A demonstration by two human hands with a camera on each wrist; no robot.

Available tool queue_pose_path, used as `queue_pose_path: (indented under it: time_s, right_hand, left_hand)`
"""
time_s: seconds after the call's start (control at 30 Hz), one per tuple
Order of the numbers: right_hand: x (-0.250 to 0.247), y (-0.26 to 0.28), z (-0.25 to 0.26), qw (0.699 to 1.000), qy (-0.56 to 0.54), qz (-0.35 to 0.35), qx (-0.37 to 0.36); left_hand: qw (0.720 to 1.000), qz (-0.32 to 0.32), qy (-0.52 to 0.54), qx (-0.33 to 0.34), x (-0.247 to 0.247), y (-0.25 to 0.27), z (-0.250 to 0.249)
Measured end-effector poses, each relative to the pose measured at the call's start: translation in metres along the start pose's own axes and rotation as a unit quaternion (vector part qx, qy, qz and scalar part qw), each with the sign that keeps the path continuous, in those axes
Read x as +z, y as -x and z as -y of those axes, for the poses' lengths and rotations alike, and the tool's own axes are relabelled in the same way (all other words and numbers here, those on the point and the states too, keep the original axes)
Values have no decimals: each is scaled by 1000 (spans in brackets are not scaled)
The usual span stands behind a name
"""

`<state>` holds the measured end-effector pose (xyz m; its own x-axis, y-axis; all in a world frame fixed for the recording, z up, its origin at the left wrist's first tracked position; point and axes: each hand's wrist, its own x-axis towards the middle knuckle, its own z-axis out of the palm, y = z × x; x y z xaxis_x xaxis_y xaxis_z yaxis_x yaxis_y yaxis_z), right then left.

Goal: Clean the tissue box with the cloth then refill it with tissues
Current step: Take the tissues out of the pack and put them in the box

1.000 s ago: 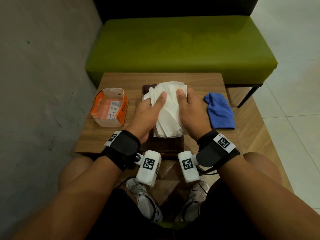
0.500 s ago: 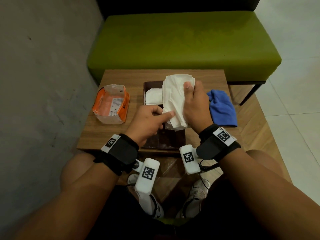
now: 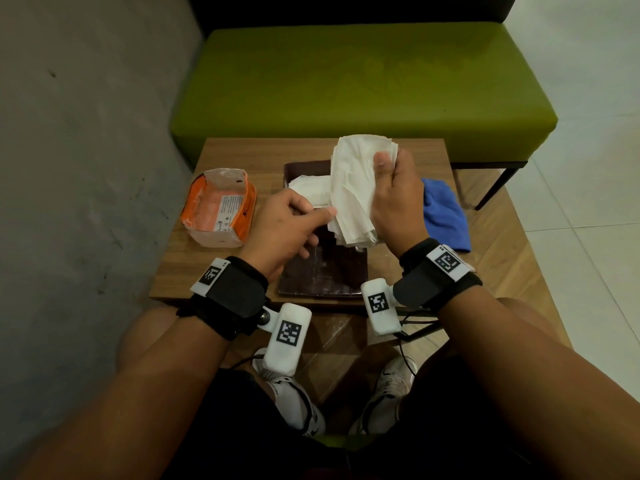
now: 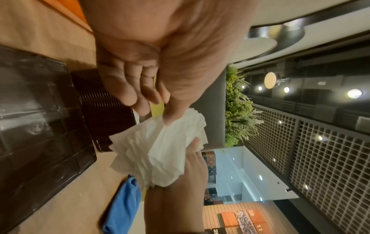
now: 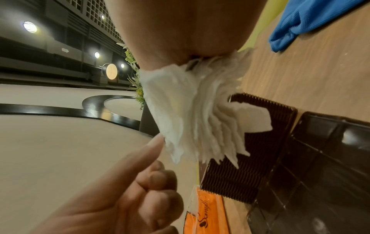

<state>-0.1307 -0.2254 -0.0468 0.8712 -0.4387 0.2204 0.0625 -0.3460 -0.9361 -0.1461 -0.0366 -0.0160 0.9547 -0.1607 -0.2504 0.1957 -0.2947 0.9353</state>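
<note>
The green bench (image 3: 363, 88) stands behind the small wooden table (image 3: 242, 154), and on this table lies the dark tissue box (image 3: 301, 169), open, with its lid (image 3: 322, 275) flat on the near side. One second ago both hands pressed the whole stack of tissues flat over the box. Now the right hand (image 3: 398, 199) has lifted most of the stack (image 3: 349, 188) above the box, with thumb and fingers closed around it, and the sheets fan out loose at the lower end. A smaller folded part (image 3: 308, 190) stays inside the box.

The left hand (image 3: 284, 226) has moved back toward the person. Its fingers are curled and hold nothing; only the thumb reaches out and touches the lower edge of the stack.

The orange tissue packet (image 3: 220, 209) sits left of the box, opened. The blue cloth (image 3: 445, 213) lies apart on the right, so I judge the cleaning is finished and the refill is in progress. The stack probably needs to be folded or straightened before it fits.
</note>
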Motion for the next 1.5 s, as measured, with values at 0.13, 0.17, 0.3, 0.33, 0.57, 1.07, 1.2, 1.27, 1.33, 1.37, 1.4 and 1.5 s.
queue_pose_path:
  time_s: [0.13, 0.17, 0.3, 0.33, 0.57, 1.07, 1.2, 1.27, 1.33, 1.37, 1.4, 1.5]
  right_hand:
    - [1, -1, 0, 1000, 11, -4, -9]
    - [1, 0, 1, 1000, 8, -3, -12]
    - [2, 1, 4, 1000, -6, -1, -15]
    - [1, 1, 3, 1000, -7, 0, -12]
    - [2, -2, 4, 1000, -18, 5, -18]
    - [2, -1, 12, 999, 11, 23, -27]
    - [-6, -2, 8, 1000, 21, 14, -18]
    - [-8, -3, 7, 999, 25, 18, -15]
    - [-7, -1, 8, 999, 24, 27, -17]
    - [-6, 0, 9, 999, 26, 32, -19]
    - [-5, 1, 12, 999, 29, 38, -21]
    - [-4, 5, 17, 998, 39, 46, -25]
  left_hand:
    - [997, 69, 20, -25, 8, 3, -8]
    - [995, 86, 30, -39, 9, 3, -8]
    - [992, 89, 60, -64, 11, -1, -9]
    - [991, 94, 68, -72, 10, -2, -9]
    - [988, 104, 91, -68, 10, 2, -9]
    - [988, 103, 94, -64, 14, 1, -4]
    - [988, 106, 94, -56, 1, 0, -3]
    - [989, 118, 66, -52, -5, -1, -4]
    - [989, 127, 36, -59, -5, -4, -3]
    - [989, 129, 25, -64, -4, -5, -3]
    - [989, 128, 18, -71, -2, -4, -3]
    - [992, 91, -6, -89, 6, -4, -4]
